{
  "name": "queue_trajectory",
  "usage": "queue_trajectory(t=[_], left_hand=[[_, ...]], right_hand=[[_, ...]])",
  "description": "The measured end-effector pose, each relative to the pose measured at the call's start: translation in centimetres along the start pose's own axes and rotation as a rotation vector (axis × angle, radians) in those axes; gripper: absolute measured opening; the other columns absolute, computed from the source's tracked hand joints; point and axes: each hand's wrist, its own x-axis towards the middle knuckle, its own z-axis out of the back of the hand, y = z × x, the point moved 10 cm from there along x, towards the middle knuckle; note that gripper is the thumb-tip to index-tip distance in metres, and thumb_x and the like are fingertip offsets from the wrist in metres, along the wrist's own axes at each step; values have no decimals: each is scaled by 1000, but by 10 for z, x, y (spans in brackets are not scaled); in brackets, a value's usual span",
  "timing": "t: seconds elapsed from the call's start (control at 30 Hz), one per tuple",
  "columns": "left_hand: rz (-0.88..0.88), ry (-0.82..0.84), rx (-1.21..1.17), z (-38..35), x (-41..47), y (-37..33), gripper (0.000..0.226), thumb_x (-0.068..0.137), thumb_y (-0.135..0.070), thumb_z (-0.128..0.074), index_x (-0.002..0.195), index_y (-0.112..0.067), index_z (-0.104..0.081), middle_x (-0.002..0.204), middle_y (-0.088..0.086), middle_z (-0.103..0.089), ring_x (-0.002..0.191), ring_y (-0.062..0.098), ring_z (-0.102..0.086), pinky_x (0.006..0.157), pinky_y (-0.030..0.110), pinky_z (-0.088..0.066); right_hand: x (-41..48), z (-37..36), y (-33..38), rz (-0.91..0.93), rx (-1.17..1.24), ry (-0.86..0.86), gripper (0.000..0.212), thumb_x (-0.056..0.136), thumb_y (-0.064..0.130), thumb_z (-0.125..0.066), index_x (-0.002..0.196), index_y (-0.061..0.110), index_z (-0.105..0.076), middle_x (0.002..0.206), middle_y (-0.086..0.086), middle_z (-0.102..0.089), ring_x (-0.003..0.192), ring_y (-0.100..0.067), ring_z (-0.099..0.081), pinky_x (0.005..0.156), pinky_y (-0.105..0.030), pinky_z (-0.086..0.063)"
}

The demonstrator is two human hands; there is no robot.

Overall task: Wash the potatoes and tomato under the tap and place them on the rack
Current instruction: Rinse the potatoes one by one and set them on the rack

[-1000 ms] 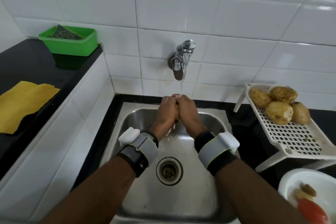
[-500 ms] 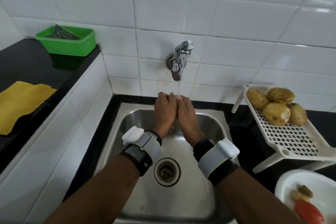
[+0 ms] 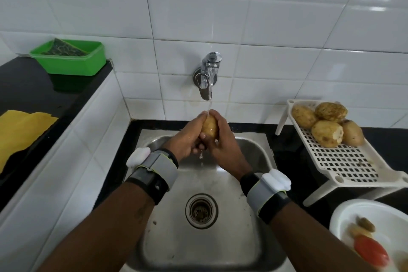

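Note:
A wet yellow potato sits between both palms under the running tap, above the steel sink. My left hand cups its left side and my right hand wraps its right side, fingers curled over the top. Water drips from the hands into the basin. On the white slotted rack at the right lie several potatoes. A red tomato lies in the white bowl at the bottom right, beside small brownish pieces.
A green plastic tub stands at the back of the black left counter, with a yellow cloth in front of it. The sink drain lies below the hands. White tiled wall runs behind.
The hands, pressed together and hiding the potato before, have parted a little at the top, so the potato now shows between them under the stream.

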Motion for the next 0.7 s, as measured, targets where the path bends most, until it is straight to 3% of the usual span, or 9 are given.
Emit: queue_trajectory(t=[0.1,0.2,0.3,0.43,0.53,0.63,0.7], left_hand=[[-148,17,238,2,-4,-12,56,97,-61,-32,115,-11,-50,80,2,-55,67,11,-50,53,23,-39],[-269,-20,289,6,-13,-24,45,97,-50,-47,125,-15,-44,115,4,-58,92,9,-56,69,23,-45],[-404,-110,253,20,-20,-43,46,97,-42,-53,134,-19,-40,125,4,-55,103,12,-56,74,24,-47],[-540,-236,175,42,-24,-79,46,102,-18,-41,148,-22,-35,143,2,-48,122,17,-50,107,42,-42],[-560,-190,216,34,-22,-94,59,96,-6,-37,148,-34,-36,139,14,-50,120,21,-52,110,43,-39],[-557,-201,245,31,-20,-96,69,91,2,-35,149,-36,-33,147,2,-44,133,18,-43,112,40,-38],[-555,-211,289,28,-20,-97,76,89,8,-34,152,-34,-27,152,2,-39,138,20,-38,108,28,-36]], right_hand=[[6,-2,-3,-34,-28,68,64,84,8,-71,139,12,-39,122,-1,-58,109,-13,-59,88,-22,-51],[12,0,-5,-101,-59,53,48,79,11,-77,121,12,-53,106,0,-66,93,-9,-64,76,-19,-53],[18,10,-2,-120,-57,-52,40,80,24,-78,114,15,-60,95,7,-68,83,-3,-65,70,-17,-54],[21,13,2,-136,-120,-49,37,77,29,-80,107,19,-61,92,8,-65,80,-4,-60,66,-14,-49],[19,9,1,-159,-154,-22,40,77,30,-80,109,19,-60,93,9,-62,81,-4,-58,67,-12,-45],[17,9,-1,-188,-155,-18,46,77,31,-80,115,18,-59,96,9,-61,84,-5,-58,66,-10,-43],[17,10,-2,-198,-166,-20,46,78,31,-79,116,17,-59,97,8,-61,86,-7,-58,65,-8,-41]])
